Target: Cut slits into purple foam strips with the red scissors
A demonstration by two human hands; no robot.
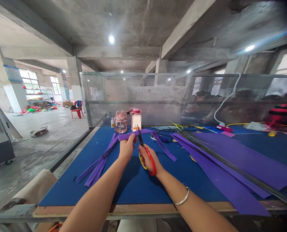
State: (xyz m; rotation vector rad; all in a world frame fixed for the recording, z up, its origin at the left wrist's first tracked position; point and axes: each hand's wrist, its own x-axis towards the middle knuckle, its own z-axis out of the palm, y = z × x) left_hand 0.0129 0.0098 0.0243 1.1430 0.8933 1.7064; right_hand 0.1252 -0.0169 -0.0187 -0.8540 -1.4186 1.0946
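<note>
My left hand (126,149) is closed on a long purple strip (158,139), pinching it near its left end and holding it above the blue table (134,183). My right hand (149,158) grips red-and-yellow-handled scissors (145,149); their dark blades point up and meet the strip beside my left fingers. The strip arches to the right and drops down to the table.
Several cut purple strips (98,162) lie to the left. Wide purple sheets (232,164) and thin black rods (230,164) cover the right side. A pink bottle (120,121), a small box (136,121) and a perforated metal screen (158,96) stand at the back.
</note>
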